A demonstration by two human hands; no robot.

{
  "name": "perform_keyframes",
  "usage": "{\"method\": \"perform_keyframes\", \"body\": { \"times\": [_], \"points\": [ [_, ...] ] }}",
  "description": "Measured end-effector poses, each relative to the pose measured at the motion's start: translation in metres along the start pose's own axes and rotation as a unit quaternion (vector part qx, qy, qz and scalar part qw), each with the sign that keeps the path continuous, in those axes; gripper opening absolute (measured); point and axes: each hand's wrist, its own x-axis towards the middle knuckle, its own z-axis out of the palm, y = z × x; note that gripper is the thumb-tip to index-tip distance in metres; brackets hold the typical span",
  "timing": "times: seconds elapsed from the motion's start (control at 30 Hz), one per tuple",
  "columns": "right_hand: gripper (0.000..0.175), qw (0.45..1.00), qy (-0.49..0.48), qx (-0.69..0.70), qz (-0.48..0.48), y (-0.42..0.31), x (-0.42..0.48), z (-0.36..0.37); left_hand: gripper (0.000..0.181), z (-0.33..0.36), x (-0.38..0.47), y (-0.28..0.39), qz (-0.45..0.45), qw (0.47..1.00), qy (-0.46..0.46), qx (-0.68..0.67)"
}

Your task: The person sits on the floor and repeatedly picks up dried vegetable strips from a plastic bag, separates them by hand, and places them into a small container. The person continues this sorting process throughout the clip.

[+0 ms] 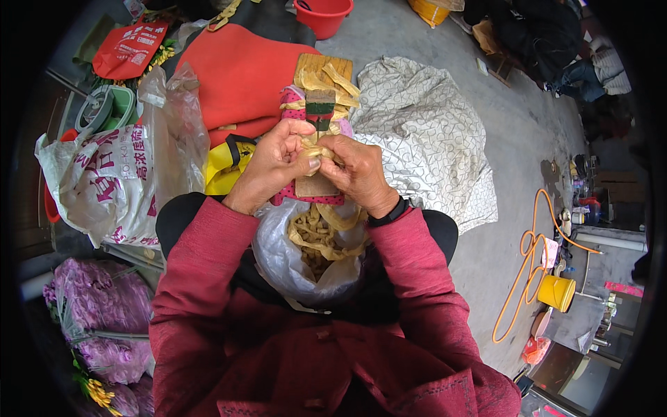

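Note:
My left hand [284, 159] and my right hand [357, 169] meet over a narrow board, both pinching a pale yellow, pliable strip [314, 148]. Just beyond the fingers a dark green block [320, 108] stands on the board, with a thin upright metal piece below it. More yellow strips [341, 81] lie across the wooden board's [305, 63] far end. Pink dotted cloth [333, 199] shows under the near end. At my lap, a translucent plastic bag [271, 260] holds many coiled or knotted yellow-brown pieces [315, 234]. The fingertips partly hide the held strip.
Red cloth [239, 73] lies ahead on the left, patterned pale cloth [422, 140] on the right. A printed white sack [112, 177] and wrapped purple flowers [104, 318] are at left. An orange hose [526, 260], yellow bucket [556, 293] and red basin [324, 18] stand farther off; people sit at upper right.

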Motion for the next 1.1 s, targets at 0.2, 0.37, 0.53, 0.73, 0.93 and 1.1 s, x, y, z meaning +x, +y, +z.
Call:
{"method": "perform_keyframes", "body": {
  "times": [0.2,0.37,0.53,0.73,0.93,1.1],
  "points": [
    [0.013,0.926,-0.150,0.314,0.148,-0.004,-0.002,-0.009,0.033,0.004,0.001,-0.005,0.127,0.969,0.020,0.212],
    [0.014,0.771,-0.075,0.565,0.283,0.002,-0.001,-0.005,0.024,0.006,0.002,-0.007,0.244,0.910,0.102,0.319],
    [0.025,0.834,-0.038,0.482,0.266,0.007,0.001,0.002,0.016,0.002,-0.003,0.000,0.090,0.959,0.048,0.264],
    [0.034,0.900,0.024,0.380,0.211,0.006,0.002,0.014,0.017,0.005,-0.010,0.005,0.160,0.907,0.009,0.388],
    [0.039,0.888,0.109,0.371,0.249,0.037,0.003,0.005,0.018,-0.003,-0.010,0.009,0.124,0.914,-0.028,0.385],
    [0.040,0.903,0.119,0.341,0.233,0.043,0.001,0.014,0.028,0.010,-0.005,0.000,0.204,0.920,0.019,0.334]
  ]
}}
